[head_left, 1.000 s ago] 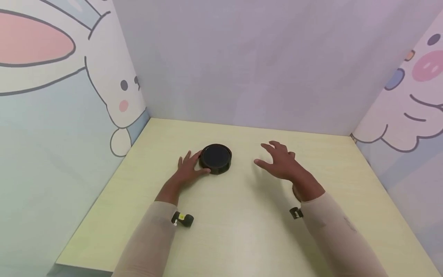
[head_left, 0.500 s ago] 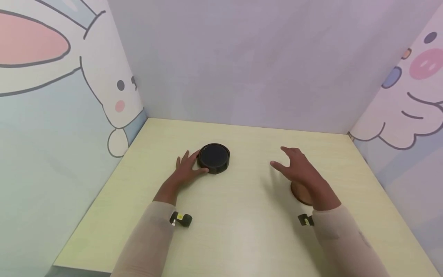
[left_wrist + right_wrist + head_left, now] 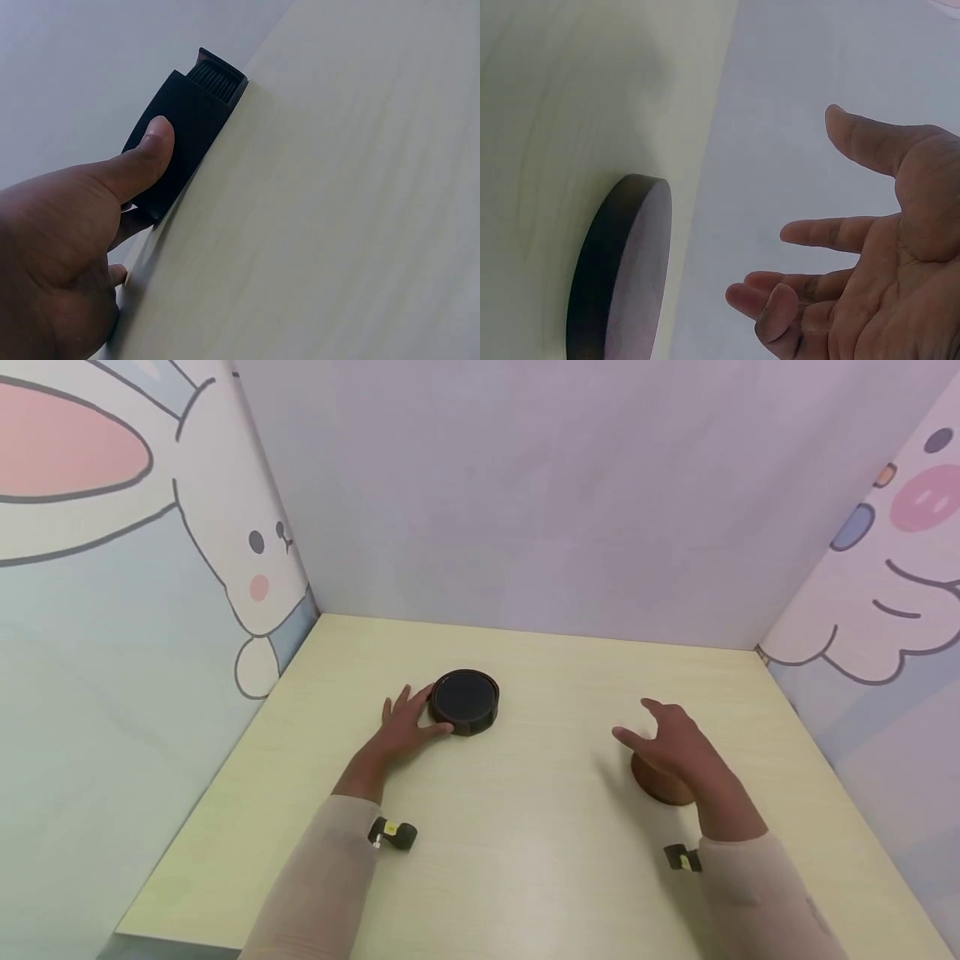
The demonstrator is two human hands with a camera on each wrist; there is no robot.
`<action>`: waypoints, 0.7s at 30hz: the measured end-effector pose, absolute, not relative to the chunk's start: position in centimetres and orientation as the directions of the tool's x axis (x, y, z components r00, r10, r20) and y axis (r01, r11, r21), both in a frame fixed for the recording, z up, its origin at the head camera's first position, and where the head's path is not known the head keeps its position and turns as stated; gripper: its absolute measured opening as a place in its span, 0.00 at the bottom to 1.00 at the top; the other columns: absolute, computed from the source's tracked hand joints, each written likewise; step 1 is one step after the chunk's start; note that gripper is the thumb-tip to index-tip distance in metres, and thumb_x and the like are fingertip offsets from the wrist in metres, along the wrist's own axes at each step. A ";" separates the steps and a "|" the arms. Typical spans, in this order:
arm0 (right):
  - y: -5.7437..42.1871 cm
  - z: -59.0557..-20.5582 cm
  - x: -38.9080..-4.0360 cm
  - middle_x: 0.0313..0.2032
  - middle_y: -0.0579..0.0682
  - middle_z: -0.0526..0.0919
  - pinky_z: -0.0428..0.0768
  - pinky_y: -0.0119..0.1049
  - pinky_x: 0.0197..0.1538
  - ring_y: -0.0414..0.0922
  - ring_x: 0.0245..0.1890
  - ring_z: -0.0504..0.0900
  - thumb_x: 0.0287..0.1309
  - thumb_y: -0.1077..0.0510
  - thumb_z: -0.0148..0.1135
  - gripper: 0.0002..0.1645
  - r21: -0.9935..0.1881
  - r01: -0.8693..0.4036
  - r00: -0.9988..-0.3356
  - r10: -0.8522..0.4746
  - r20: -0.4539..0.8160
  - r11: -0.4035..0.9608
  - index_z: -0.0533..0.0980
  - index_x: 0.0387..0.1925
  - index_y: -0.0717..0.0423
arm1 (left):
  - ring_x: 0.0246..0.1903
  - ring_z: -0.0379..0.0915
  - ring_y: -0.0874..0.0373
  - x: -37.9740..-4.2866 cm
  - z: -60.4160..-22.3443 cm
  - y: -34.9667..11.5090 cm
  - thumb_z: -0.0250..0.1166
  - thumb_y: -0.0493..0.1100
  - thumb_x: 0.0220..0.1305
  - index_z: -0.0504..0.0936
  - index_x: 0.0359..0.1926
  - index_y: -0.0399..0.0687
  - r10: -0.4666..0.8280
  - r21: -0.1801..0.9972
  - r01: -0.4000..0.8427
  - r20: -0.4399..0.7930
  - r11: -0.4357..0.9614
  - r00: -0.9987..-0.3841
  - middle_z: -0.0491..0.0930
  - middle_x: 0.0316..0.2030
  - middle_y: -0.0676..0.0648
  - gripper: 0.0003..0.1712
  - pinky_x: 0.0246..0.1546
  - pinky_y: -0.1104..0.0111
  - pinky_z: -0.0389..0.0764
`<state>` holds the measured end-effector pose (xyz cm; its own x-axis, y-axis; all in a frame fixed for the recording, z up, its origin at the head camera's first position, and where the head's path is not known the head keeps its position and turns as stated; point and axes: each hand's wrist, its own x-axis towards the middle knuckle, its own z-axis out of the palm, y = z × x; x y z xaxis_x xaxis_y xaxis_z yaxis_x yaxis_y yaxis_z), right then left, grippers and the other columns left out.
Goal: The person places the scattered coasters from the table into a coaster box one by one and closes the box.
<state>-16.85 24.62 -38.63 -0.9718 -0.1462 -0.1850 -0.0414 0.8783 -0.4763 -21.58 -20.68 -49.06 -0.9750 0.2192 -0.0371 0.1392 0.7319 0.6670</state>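
A round black coaster holder [image 3: 471,727] stands on the table, left of the middle. In the left wrist view, thin stacked black coasters [image 3: 214,81] show through a gap in its wall. My left hand [image 3: 402,728] grips the holder's left side, thumb on the near wall and forefinger round the back. My right hand [image 3: 673,745] hovers with fingers spread and nothing in it. Below it, partly covered by the hand in the head view, lies a thick round brown disc [image 3: 660,783]; the right wrist view shows its dark side and smooth flat top.
The pale wooden table [image 3: 525,860] meets a plain lilac-grey wall [image 3: 525,510] at the back. Cartoon-printed panels stand along the left [image 3: 112,693] and right sides. Small black cameras sit on both wrists.
My right hand has moved right and toward me, over the brown disc, uncovering more of the disc. My left hand and the coaster holder have stayed put.
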 end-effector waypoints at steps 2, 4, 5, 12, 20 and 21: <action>25.0 -38.7 -16.7 0.78 0.82 0.57 0.64 0.77 0.77 0.79 0.79 0.58 0.75 0.32 0.62 0.61 -0.477 -0.030 -0.973 -0.134 -0.186 0.879 0.52 0.83 0.73 | 0.89 0.29 0.34 -21.6 -49.1 -20.7 0.71 0.64 0.73 0.53 0.89 0.55 0.220 0.666 0.137 -0.041 0.733 -0.975 0.56 0.87 0.40 0.56 0.86 0.34 0.23; 25.4 -39.0 -16.5 0.78 0.84 0.56 0.64 0.77 0.77 0.80 0.78 0.57 0.75 0.33 0.62 0.61 -0.476 -0.023 -0.975 -0.126 -0.184 0.879 0.52 0.83 0.75 | 0.89 0.28 0.35 -21.5 -49.0 -20.7 0.71 0.64 0.73 0.53 0.89 0.54 0.217 0.667 0.131 -0.048 0.734 -0.975 0.55 0.87 0.40 0.56 0.86 0.35 0.22; 25.6 -39.1 -16.5 0.77 0.84 0.57 0.64 0.78 0.77 0.81 0.78 0.57 0.75 0.33 0.63 0.61 -0.472 -0.023 -0.976 -0.122 -0.182 0.881 0.51 0.83 0.76 | 0.89 0.28 0.35 -21.4 -49.0 -20.7 0.71 0.64 0.73 0.53 0.89 0.54 0.216 0.668 0.128 -0.051 0.733 -0.975 0.55 0.87 0.40 0.56 0.86 0.35 0.22; 27.0 -40.4 -15.5 0.77 0.87 0.51 0.70 0.83 0.68 0.90 0.73 0.53 0.73 0.30 0.62 0.65 -0.398 0.031 -0.978 -0.055 -0.202 0.917 0.49 0.83 0.74 | 0.89 0.28 0.35 -21.4 -48.8 -20.5 0.71 0.64 0.73 0.53 0.89 0.54 0.220 0.670 0.133 -0.046 0.730 -0.974 0.56 0.87 0.40 0.55 0.86 0.35 0.22; 27.8 -41.5 -15.3 0.76 0.89 0.49 0.75 0.83 0.60 0.92 0.70 0.54 0.70 0.30 0.65 0.66 -0.350 0.027 -0.979 -0.046 -0.198 0.936 0.50 0.82 0.74 | 0.89 0.28 0.34 -21.4 -48.7 -20.5 0.71 0.63 0.73 0.53 0.89 0.54 0.219 0.662 0.134 -0.047 0.737 -0.975 0.57 0.87 0.39 0.55 0.86 0.34 0.22; 27.9 -41.6 -15.3 0.76 0.89 0.49 0.75 0.83 0.60 0.92 0.70 0.54 0.70 0.30 0.66 0.66 -0.350 0.026 -0.978 -0.048 -0.201 0.936 0.50 0.82 0.74 | 0.89 0.28 0.35 -21.4 -48.7 -20.5 0.71 0.63 0.73 0.53 0.89 0.54 0.217 0.663 0.131 -0.049 0.737 -0.975 0.56 0.87 0.39 0.56 0.86 0.34 0.22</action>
<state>-15.27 27.86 -41.60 -0.9785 -0.0484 -0.2006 0.0255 0.9364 -0.3501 -21.39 -20.52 -48.72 -0.9749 0.2170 -0.0491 0.1307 0.7369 0.6633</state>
